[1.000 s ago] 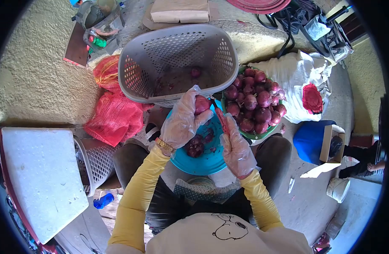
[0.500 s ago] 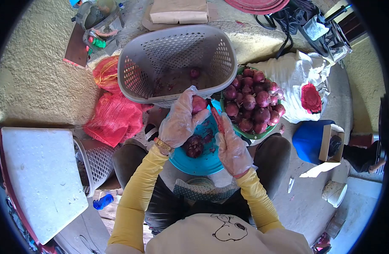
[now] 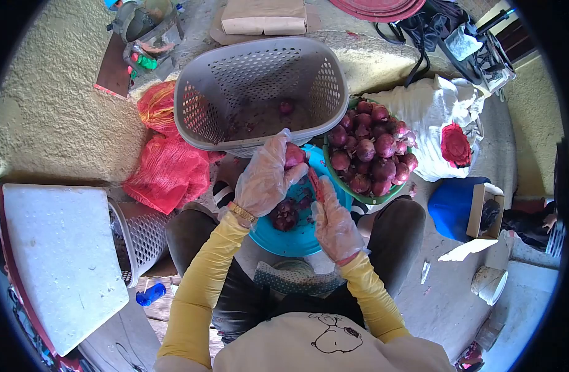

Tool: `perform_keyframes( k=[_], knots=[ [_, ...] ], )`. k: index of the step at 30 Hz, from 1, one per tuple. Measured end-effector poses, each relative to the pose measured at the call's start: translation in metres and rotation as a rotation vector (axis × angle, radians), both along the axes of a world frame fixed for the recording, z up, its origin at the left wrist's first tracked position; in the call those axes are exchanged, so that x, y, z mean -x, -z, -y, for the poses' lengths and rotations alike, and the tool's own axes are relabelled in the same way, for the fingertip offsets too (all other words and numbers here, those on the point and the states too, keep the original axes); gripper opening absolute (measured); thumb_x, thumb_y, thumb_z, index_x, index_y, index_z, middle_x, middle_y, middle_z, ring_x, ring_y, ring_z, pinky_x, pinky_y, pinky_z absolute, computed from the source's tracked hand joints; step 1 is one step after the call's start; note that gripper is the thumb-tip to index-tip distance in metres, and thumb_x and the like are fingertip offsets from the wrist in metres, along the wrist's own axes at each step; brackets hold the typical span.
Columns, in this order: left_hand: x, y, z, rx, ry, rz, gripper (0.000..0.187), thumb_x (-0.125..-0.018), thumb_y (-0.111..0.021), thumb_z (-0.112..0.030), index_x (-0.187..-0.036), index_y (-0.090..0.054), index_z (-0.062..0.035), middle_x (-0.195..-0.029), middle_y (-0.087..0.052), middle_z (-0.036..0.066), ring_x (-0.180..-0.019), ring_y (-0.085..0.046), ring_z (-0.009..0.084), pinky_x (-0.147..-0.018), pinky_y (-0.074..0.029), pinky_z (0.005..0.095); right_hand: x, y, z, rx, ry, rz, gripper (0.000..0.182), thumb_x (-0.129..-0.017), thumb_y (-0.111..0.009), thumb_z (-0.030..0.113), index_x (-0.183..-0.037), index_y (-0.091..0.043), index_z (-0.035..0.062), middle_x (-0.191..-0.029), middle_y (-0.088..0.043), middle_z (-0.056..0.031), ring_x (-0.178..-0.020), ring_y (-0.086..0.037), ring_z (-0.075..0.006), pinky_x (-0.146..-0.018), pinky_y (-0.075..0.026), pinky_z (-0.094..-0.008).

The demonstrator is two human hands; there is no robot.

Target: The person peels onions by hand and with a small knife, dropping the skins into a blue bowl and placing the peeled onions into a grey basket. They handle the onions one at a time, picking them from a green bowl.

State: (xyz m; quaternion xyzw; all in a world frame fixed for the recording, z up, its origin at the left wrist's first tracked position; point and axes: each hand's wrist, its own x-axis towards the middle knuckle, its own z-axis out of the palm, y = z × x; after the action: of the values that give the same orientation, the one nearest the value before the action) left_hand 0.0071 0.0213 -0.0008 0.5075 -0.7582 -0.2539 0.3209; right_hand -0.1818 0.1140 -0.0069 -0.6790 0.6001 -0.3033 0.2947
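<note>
My left hand [image 3: 263, 180], in a clear plastic glove, is closed around a red onion [image 3: 294, 155] above the blue basin [image 3: 266, 239]. In my right hand [image 3: 337, 226], also gloved, is a knife with a red handle [image 3: 315, 185], its tip end close to the held onion; the blade is hard to make out. A dark onion [image 3: 284, 214] and loose skins lie in the basin below. Beside it, a green basin [image 3: 383, 198] is heaped with red onions [image 3: 383, 146]. Behind my hands, the grey crate [image 3: 260, 46] holds one small onion [image 3: 286, 107] and scraps of skin.
Red mesh sacks [image 3: 170, 173] lie left of the crate. A white sack [image 3: 430, 118] is behind the green basin. At the left are a white foam lid [image 3: 64, 260], another crate [image 3: 149, 242] and a blue bottle [image 3: 151, 294]. Part of a person [image 3: 532, 224] shows far right.
My right hand has shifted slightly left and down, bringing the knife nearer the onion. The onion in my left hand has turned slightly. The person's hand at the far right has moved up.
</note>
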Motion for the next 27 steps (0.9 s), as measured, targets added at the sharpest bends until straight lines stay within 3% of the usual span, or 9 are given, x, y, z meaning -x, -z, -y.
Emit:
perform_keyframes(
  k=[5, 8, 10, 11, 13, 19, 21, 22, 27],
  knots=[
    [-0.002, -0.009, 0.001, 0.003, 0.005, 0.043, 0.063, -0.091, -0.079, -0.032, -0.138, -0.048, -0.0023, -0.122, -0.063, 0.023, -0.113, -0.062, 0.0394, -0.097, -0.049, 0.0454, 0.007, 0.018, -0.001, 0.073, 0.014, -0.133, 0.055, -0.104, -0.055, 0.013, -0.155, -0.040, 0.0013, -0.102, -0.068, -0.0335, -0.088, -0.069, -0.0497, -0.074, -0.056, -0.0509],
    [-0.013, -0.018, 0.008, -0.208, -0.037, -0.187, 0.063, -0.091, -0.079, -0.033, -0.138, -0.049, -0.0030, -0.124, -0.064, 0.017, -0.113, -0.063, 0.0347, -0.094, -0.051, 0.0428, 0.016, 0.004, -0.001, 0.091, -0.005, -0.020, 0.051, -0.106, -0.057, 0.019, -0.152, -0.044, 0.0032, -0.090, -0.071, -0.0225, -0.073, -0.071, -0.0380, -0.065, -0.056, -0.0437],
    [-0.024, -0.007, 0.014, -0.372, -0.084, -0.513, 0.061, -0.093, -0.079, -0.034, -0.139, -0.050, -0.0047, -0.127, -0.062, 0.012, -0.115, -0.063, 0.0277, -0.091, -0.053, 0.0384, 0.017, -0.021, 0.007, -0.491, 0.119, 0.604, 0.048, -0.109, -0.057, 0.030, -0.149, -0.049, 0.0055, -0.080, -0.064, -0.0046, -0.062, -0.062, -0.0171, -0.059, -0.051, -0.0317],
    [-0.025, -0.006, 0.016, -0.372, -0.088, -0.512, 0.061, -0.093, -0.079, -0.034, -0.139, -0.050, -0.0047, -0.127, -0.062, 0.012, -0.115, -0.063, 0.0277, -0.091, -0.053, 0.0384, 0.018, -0.030, 0.011, -0.492, 0.116, 0.604, 0.048, -0.109, -0.057, 0.030, -0.149, -0.049, 0.0055, -0.080, -0.064, -0.0046, -0.062, -0.062, -0.0171, -0.059, -0.051, -0.0317],
    [-0.025, -0.005, 0.020, -0.671, -0.056, -1.181, 0.055, -0.097, -0.076, -0.034, -0.139, -0.052, -0.0071, -0.129, -0.060, 0.009, -0.115, -0.062, 0.0219, -0.094, -0.054, 0.0353, 0.024, -0.043, 0.021, -0.569, 0.138, 0.881, 0.047, -0.111, -0.054, 0.037, -0.146, -0.051, 0.0076, -0.083, -0.056, 0.0048, -0.065, -0.051, -0.0044, -0.058, -0.045, -0.0231],
    [-0.026, -0.002, 0.032, -0.842, -0.061, -1.628, 0.044, -0.100, -0.071, -0.028, -0.131, -0.054, -0.0022, -0.122, -0.061, 0.013, -0.109, -0.063, 0.0265, -0.093, -0.059, 0.0412, 0.020, -0.076, 0.065, -0.529, 0.040, 1.189, 0.039, -0.114, -0.044, 0.028, -0.145, -0.047, 0.0039, -0.096, -0.054, -0.0011, -0.086, -0.054, -0.0108, -0.079, -0.049, -0.0264],
    [-0.027, -0.004, 0.036, -0.943, -0.149, -1.779, 0.041, -0.100, -0.071, -0.027, -0.128, -0.054, -0.0011, -0.120, -0.061, 0.014, -0.109, -0.063, 0.0281, -0.090, -0.060, 0.0415, 0.026, -0.083, 0.085, -0.490, -0.196, 1.029, 0.038, -0.115, -0.042, 0.026, -0.144, -0.048, 0.0034, -0.097, -0.053, -0.0012, -0.084, -0.053, -0.0111, -0.079, -0.050, -0.0266],
    [-0.026, -0.006, 0.036, -1.050, -0.242, -1.929, 0.040, -0.100, -0.071, -0.027, -0.124, -0.055, -0.0001, -0.117, -0.060, 0.015, -0.108, -0.063, 0.0297, -0.088, -0.061, 0.0417, 0.026, -0.078, 0.098, -0.329, -0.278, 0.770, 0.047, -0.114, -0.042, 0.037, -0.145, -0.050, 0.0039, -0.093, -0.051, -0.0002, -0.076, -0.052, -0.0102, -0.065, -0.048, -0.0252],
    [-0.022, -0.004, 0.046, -1.015, -0.288, -2.017, 0.041, -0.100, -0.071, -0.030, -0.120, -0.054, 0.0008, -0.113, -0.059, 0.018, -0.105, -0.063, 0.0302, -0.085, -0.060, 0.0389, 0.015, -0.071, 0.132, -0.594, -0.196, 1.006, 0.049, -0.112, -0.047, 0.039, -0.145, -0.050, 0.0030, -0.094, -0.053, 0.0013, -0.076, -0.053, -0.0092, -0.057, -0.045, -0.0248]
  ],
)
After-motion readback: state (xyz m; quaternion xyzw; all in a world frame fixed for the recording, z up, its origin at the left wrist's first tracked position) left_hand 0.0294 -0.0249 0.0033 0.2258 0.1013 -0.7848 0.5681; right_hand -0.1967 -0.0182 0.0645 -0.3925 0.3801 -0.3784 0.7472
